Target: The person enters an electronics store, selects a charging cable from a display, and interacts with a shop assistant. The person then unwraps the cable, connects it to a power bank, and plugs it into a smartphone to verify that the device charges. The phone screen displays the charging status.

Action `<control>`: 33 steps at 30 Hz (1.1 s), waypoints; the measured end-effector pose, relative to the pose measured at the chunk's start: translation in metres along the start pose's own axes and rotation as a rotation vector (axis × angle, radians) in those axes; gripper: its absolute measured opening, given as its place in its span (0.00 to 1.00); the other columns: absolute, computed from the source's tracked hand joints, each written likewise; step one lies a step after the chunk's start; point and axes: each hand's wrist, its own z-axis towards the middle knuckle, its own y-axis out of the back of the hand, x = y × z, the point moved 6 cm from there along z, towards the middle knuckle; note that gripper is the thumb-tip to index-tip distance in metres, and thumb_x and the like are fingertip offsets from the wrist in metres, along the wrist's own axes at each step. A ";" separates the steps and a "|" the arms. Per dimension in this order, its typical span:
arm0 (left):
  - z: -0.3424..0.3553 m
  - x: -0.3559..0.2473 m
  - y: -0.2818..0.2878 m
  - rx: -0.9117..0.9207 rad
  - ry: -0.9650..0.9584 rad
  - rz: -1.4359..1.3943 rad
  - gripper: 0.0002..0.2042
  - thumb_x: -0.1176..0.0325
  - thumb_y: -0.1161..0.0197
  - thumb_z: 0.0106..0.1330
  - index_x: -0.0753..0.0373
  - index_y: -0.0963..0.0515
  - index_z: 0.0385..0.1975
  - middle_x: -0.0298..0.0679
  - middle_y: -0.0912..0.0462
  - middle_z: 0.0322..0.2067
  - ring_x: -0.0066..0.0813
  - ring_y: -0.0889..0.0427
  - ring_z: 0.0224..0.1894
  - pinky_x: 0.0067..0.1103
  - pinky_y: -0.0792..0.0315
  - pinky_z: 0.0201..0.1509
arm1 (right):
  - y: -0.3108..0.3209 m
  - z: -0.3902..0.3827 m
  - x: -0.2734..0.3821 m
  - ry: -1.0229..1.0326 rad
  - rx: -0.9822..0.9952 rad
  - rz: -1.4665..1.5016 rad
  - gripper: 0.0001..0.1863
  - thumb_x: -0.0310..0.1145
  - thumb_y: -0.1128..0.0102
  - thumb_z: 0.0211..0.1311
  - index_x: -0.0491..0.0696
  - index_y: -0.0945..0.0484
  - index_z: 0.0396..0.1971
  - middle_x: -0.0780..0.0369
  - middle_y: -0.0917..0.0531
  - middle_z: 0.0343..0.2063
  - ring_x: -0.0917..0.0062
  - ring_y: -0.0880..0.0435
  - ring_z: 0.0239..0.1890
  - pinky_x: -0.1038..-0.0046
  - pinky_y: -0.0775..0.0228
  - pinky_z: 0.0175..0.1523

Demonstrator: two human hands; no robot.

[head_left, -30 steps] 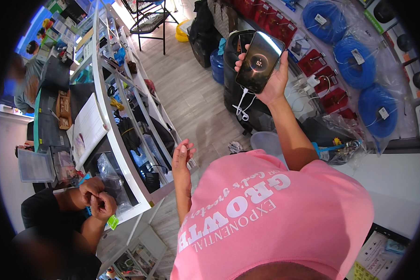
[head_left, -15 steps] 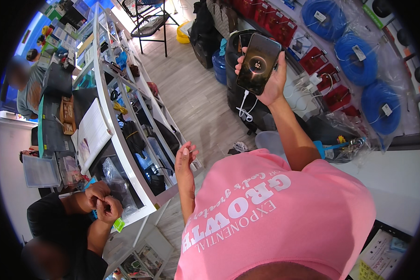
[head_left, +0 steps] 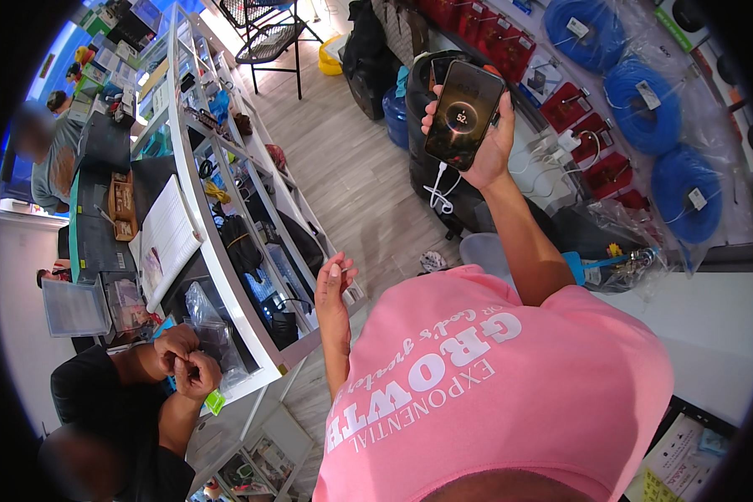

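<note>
My right hand (head_left: 492, 155) is wrapped round a dark smartphone (head_left: 465, 115), held up with its screen facing me. A glowing ring shows in the middle of the lit screen. From the phone's lower end hangs a white charging cable (head_left: 440, 186), looped below it. My left hand (head_left: 335, 280) is raised beside the white display counter, touching nothing. Its fingers are loosely bent and apart, and I see nothing held in it.
A glass-shelved counter (head_left: 251, 330) runs along the left, with an open notebook (head_left: 167, 243) on it. A person's clasped hands (head_left: 187, 361) rest at its near end. Blue cable coils (head_left: 686, 197) hang at the right. Black folding chairs (head_left: 269, 46) stand at the back.
The view has shifted very slightly. Both my hands and the phone keep their places, and faint marks now show near the top of the phone's screen.
</note>
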 end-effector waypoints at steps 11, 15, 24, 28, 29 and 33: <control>-0.001 0.000 -0.001 0.004 0.013 0.018 0.26 0.46 0.43 0.75 0.62 0.23 0.61 0.36 0.17 0.49 0.23 0.20 0.49 0.24 0.33 0.61 | 0.005 -0.001 -0.008 -0.037 -0.008 0.036 0.53 0.76 0.72 0.69 0.38 0.29 0.63 0.52 0.16 0.45 0.67 0.15 0.46 0.65 0.22 0.57; 0.000 0.001 -0.001 0.009 0.010 0.030 0.26 0.46 0.43 0.76 0.62 0.23 0.61 0.36 0.17 0.49 0.23 0.20 0.49 0.25 0.33 0.61 | 0.003 -0.001 -0.010 -0.049 0.006 0.046 0.53 0.77 0.71 0.68 0.38 0.29 0.63 0.52 0.16 0.45 0.66 0.15 0.46 0.65 0.22 0.57; -0.001 -0.002 -0.003 0.011 0.009 0.045 0.25 0.47 0.44 0.76 0.61 0.23 0.61 0.37 0.17 0.49 0.24 0.19 0.50 0.25 0.32 0.61 | 0.001 -0.001 -0.012 -0.054 0.013 0.061 0.53 0.76 0.72 0.69 0.38 0.29 0.63 0.52 0.16 0.45 0.66 0.15 0.46 0.64 0.22 0.57; 0.001 -0.001 -0.003 0.016 0.011 0.043 0.25 0.47 0.44 0.76 0.61 0.23 0.60 0.36 0.17 0.49 0.24 0.19 0.50 0.25 0.32 0.61 | 0.001 -0.001 -0.013 -0.058 0.008 0.054 0.53 0.77 0.72 0.68 0.38 0.29 0.63 0.52 0.16 0.46 0.65 0.16 0.46 0.64 0.22 0.57; 0.000 -0.001 -0.003 0.015 0.011 0.042 0.25 0.47 0.44 0.76 0.61 0.23 0.60 0.36 0.17 0.49 0.24 0.19 0.50 0.25 0.32 0.61 | 0.001 -0.001 -0.014 -0.060 0.013 0.058 0.53 0.77 0.71 0.68 0.38 0.29 0.63 0.52 0.16 0.46 0.65 0.16 0.46 0.64 0.22 0.57; 0.001 -0.001 -0.003 0.016 0.007 0.038 0.25 0.47 0.44 0.76 0.61 0.23 0.60 0.36 0.17 0.49 0.24 0.19 0.50 0.25 0.32 0.61 | 0.003 0.000 -0.017 -0.071 0.024 0.079 0.53 0.77 0.70 0.67 0.39 0.29 0.63 0.52 0.16 0.46 0.65 0.16 0.46 0.64 0.22 0.57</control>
